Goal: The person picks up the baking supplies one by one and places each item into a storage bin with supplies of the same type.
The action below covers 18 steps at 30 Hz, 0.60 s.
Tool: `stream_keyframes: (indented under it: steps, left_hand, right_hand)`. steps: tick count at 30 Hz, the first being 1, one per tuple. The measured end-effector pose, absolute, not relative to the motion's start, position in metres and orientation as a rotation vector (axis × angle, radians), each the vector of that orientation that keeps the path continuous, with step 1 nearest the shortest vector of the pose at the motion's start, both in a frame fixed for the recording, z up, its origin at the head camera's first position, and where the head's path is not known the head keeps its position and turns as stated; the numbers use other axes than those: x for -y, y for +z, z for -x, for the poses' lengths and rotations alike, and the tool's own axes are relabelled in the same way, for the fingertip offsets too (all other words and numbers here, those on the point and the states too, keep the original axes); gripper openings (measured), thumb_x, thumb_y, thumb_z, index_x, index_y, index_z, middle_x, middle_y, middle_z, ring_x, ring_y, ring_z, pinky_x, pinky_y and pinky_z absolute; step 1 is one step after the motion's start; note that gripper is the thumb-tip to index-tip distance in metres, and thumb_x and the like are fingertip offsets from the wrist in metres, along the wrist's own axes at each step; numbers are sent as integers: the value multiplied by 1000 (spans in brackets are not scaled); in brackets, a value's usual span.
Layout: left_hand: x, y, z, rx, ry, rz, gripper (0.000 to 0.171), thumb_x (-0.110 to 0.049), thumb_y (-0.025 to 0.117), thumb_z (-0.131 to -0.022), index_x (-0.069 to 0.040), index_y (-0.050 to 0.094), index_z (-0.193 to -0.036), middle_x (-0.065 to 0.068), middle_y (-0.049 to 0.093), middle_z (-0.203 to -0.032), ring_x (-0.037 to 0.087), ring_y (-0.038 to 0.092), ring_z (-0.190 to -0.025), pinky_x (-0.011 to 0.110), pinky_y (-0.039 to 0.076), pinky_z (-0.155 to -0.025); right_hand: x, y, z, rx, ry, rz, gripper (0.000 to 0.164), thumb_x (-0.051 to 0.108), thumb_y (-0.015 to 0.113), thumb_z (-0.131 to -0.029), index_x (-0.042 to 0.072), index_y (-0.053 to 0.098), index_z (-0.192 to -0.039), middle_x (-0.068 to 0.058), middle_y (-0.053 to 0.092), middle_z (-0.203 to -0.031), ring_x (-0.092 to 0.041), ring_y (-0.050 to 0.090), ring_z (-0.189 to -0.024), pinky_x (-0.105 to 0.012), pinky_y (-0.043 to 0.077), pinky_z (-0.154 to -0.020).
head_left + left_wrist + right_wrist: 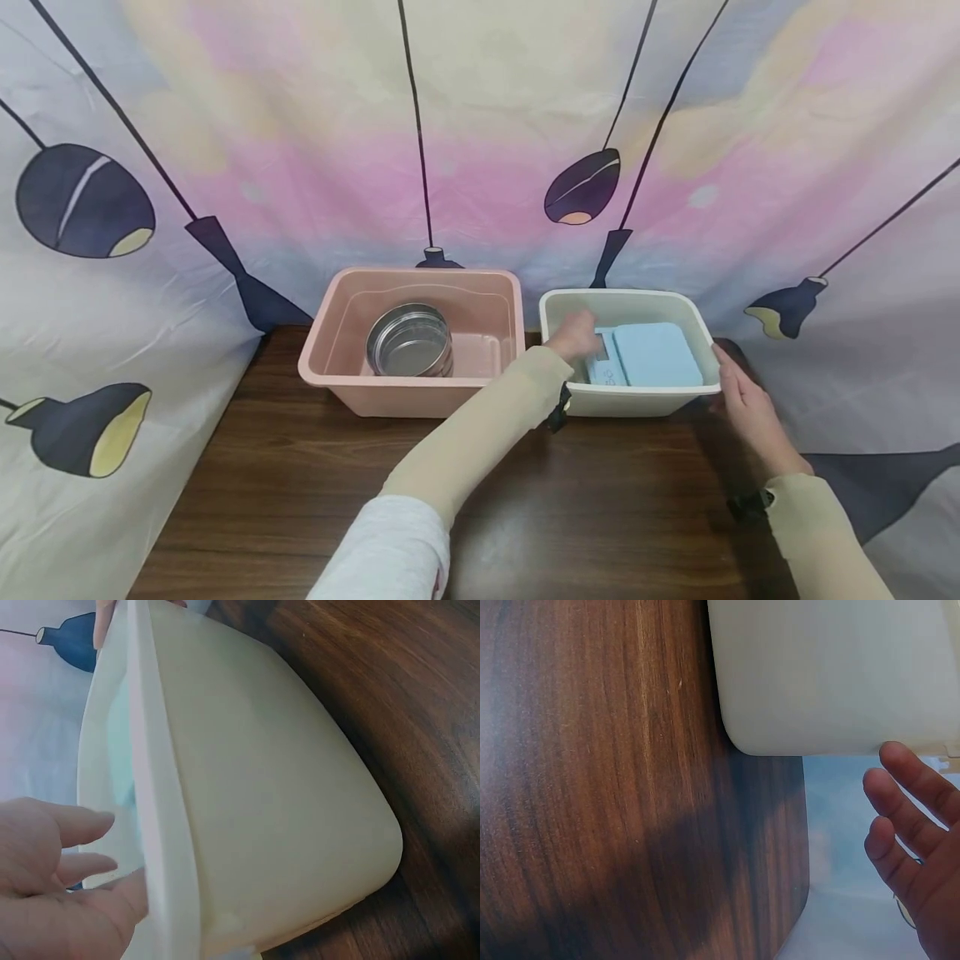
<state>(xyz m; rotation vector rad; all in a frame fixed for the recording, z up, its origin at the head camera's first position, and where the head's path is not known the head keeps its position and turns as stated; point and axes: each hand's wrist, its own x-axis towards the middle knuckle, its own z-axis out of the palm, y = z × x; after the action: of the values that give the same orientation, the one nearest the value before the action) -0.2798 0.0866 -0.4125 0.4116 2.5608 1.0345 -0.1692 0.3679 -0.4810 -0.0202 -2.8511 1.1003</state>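
Observation:
My left hand (pixel 576 335) reaches over the near left rim of a white plastic bin (pixel 626 404). Its fingers hang loosely inside, beside a light blue kitchen scale (pixel 656 354) lying in the bin. In the left wrist view, the fingers (pixel 86 825) show past the rim with nothing held in them. At the bin's right end, my right hand (pixel 746 408) touches the outer wall just under the rim. The right wrist view shows its fingers (pixel 900 795) fairly straight, fingertips right at the wall.
Left of the white bin stands a larger pink bin (pixel 420 396) with a round metal tin (pixel 410 342) in it. Both bins sit at the back of a dark wooden table (pixel 555 517). Behind hangs a cloth printed with lamps (pixel 487 167).

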Motion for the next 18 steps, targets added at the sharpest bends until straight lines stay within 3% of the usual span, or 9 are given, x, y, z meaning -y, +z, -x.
stream_keyframes:
  steps: [3, 8, 13, 18]
  left_hand:
    - [-89, -412, 278, -2572, 1032, -401, 47, -3, 56, -104, 1, 51, -150, 15, 56, -150, 23, 59, -115, 31, 53, -98]
    - [-86, -410, 275, -2588, 1051, -408, 44, -6, 57, -105, -1, 55, -148, 13, 59, -149, 21, 62, -117, 33, 53, -104]
    - [-79, -408, 273, -2563, 1119, -471, 39, -7, 56, -105, 0, 59, -144, 14, 65, -138, 22, 66, -118, 32, 56, -99]
    - [-70, -408, 271, -2468, 1236, -530, 36, -8, 55, -107, 4, 60, -140, 18, 68, -129, 26, 72, -102, 28, 60, -87]
  right_hand:
    - [-369, -481, 168, 2846, 1096, 14, 57, 38, 21, -116, 17, 20, -168, -33, 58, -129, -24, 62, -81, -30, 51, -65]
    - [-368, -482, 169, 2841, 1077, 1, 57, 38, 21, -116, 15, 20, -168, -32, 62, -120, -23, 62, -78, -30, 50, -62]
    - [-368, -481, 168, 2842, 1059, -6, 57, 37, 22, -116, 14, 21, -167, -31, 63, -114, -21, 60, -76, -32, 49, -61]
    - [-368, -481, 168, 2849, 1066, 4, 58, 39, 21, -116, 15, 19, -168, -31, 63, -115, -22, 60, -78, -32, 50, -63]
